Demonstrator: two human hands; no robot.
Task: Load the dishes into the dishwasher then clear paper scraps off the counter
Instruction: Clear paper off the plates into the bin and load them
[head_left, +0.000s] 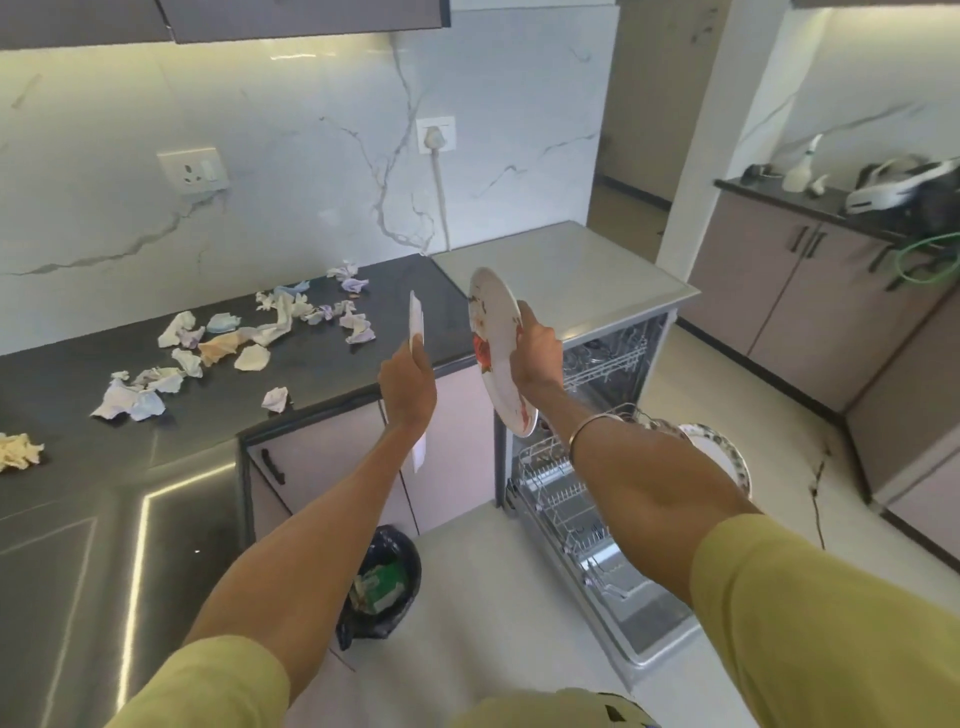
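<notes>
While each hand grips one — right hand (537, 358) a red-smeared white plate (496, 343), left hand (408, 387) an edge-on plate (416, 325).

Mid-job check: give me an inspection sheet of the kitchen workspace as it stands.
Surface: dark counter, scraps scattered on it.
Job's things: soiled plate held upright; second plate edge-on; dishwasher open, lower rack out, patterned plate in it.
Clutter: crumpled paper scraps; lined bin on the floor.
Grippers: left hand grips the edge-on plate; right hand grips the soiled plate.
Cables: white cord from wall socket; green cable at the far counter.
Surroundings: marble backsplash, cabinets.
</notes>
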